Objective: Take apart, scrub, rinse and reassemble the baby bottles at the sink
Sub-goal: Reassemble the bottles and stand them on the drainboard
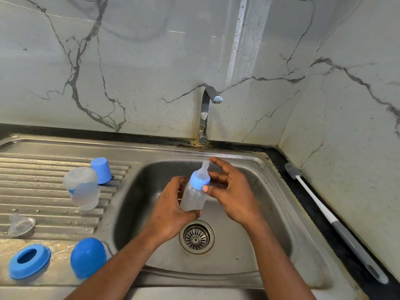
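Sitting nearest us: a loose blue ring [29,264] and a blue dome cap [88,257], side by side but apart, on the steel surface [54,161] left of the sink [277,191].
Just beyond them: a clear loose teat [20,227] lying on the ribbed part of that surface.
Drain [197,237]: in the sink floor, below our hands.
Left hand [171,211]: our fingers are wrapped round the body of the bottle [193,198], holding it tilted above the sink.
Right hand [229,195]: thumb and fingers pinch the blue collar [199,180] at the bottle's neck; the forefinger stretches out past the fitted teat [204,169].
Farther left: a second clear bottle [82,188] stands mouth down on the ribs, with a small blue cap [101,169] just behind it.
Right side: a bottle brush [329,217] lies along the dark strip [307,204] beside the sink.
Farthest: the tap [205,118] rises behind the sink against the marbled wall [151,61].
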{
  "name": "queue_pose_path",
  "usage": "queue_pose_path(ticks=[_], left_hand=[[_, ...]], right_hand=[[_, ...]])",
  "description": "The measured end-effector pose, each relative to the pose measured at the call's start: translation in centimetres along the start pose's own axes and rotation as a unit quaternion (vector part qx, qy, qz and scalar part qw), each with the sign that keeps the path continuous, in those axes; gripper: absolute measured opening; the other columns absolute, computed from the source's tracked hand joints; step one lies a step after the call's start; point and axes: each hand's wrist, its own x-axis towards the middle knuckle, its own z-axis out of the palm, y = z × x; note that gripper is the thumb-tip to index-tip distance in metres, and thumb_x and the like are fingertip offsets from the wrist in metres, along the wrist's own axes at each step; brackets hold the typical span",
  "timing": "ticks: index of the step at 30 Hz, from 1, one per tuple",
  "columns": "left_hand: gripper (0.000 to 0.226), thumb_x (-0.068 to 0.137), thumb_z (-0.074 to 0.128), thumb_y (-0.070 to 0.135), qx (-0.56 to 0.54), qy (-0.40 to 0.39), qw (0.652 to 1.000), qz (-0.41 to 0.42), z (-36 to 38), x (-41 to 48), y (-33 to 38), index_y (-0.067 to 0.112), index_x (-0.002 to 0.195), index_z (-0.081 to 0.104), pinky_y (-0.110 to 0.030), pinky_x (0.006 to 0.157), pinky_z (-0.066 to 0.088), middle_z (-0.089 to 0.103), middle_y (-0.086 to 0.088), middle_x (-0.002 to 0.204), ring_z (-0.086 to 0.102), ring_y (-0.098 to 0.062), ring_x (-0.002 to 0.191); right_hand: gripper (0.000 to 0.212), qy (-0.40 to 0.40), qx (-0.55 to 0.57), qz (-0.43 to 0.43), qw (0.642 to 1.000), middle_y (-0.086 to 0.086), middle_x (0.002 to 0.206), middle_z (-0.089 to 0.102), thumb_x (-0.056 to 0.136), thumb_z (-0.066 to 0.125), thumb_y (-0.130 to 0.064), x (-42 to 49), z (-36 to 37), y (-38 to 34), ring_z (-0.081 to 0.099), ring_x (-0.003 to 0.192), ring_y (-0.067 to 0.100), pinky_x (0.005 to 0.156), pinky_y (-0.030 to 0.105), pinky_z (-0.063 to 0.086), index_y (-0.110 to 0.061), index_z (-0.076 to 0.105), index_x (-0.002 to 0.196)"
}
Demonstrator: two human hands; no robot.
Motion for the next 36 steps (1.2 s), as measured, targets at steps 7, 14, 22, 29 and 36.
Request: queue_pose_path(ticks=[7,14,22,29,36], left_hand=[[0.072,0.067,0.089,0.025,0.015,-0.029,0.999,0.009,0.1,-0.4,0.6,0.04,0.12,0.043,-0.007,0.074,0.048,0.055,0.018,0.116,0.058,-0.004,0.105],[0.073,0.073,0.085,0.018,-0.028,-0.057,0.998,-0.015,0.0,-0.4,0.6,0.04,0.127,0.042,-0.004,0.074,0.046,0.058,0.025,0.117,0.057,0.002,0.108],[0.07,0.072,0.084,0.018,-0.045,-0.067,0.997,-0.016,0.2,-0.2,0.4,0.038,0.13,0.049,-0.018,0.084,0.051,0.065,0.019,0.114,0.062,-0.001,0.105],[0.075,0.073,0.083,0.017,-0.036,-0.08,0.996,-0.015,0.0,-0.5,0.5,0.043,0.134,0.046,-0.012,0.083,0.05,0.063,0.023,0.118,0.06,-0.001,0.109],[0.07,0.067,0.075,0.014,-0.07,-0.123,0.99,-0.022,0.1,-0.6,1.0,0.034,0.13,0.052,-0.028,0.087,0.055,0.068,0.013,0.11,0.065,-0.01,0.103]], right_hand=[[0.086,-0.011,-0.034,-0.001,0.999,-0.014,0.12,0.059,0.073,0.087,-0.018,-0.2,-0.2,0.1,0.059,0.106,0.0,0.085,0.014,0.051,-0.037,0.042,0.143],[0.064,-0.033,0.003,-0.017,0.999,-0.01,0.119,0.069,0.079,0.079,-0.002,0.0,0.0,0.2,0.065,0.106,-0.001,0.097,0.025,0.053,-0.032,0.055,0.131],[0.067,-0.055,-0.023,-0.011,0.998,-0.016,0.131,0.058,0.082,0.08,-0.026,-0.2,0.6,0.6,0.056,0.117,0.0,0.097,0.02,0.048,-0.042,0.045,0.137],[0.085,0.005,-0.046,-0.01,0.999,-0.024,0.096,0.069,0.072,0.087,-0.017,0.0,0.3,0.2,0.063,0.098,-0.008,0.081,0.006,0.046,-0.04,0.043,0.141],[0.073,-0.079,0.007,-0.007,0.997,-0.013,0.132,0.06,0.078,0.081,-0.009,-0.2,0.1,0.6,0.059,0.118,0.001,0.1,0.024,0.049,-0.024,0.05,0.142]])
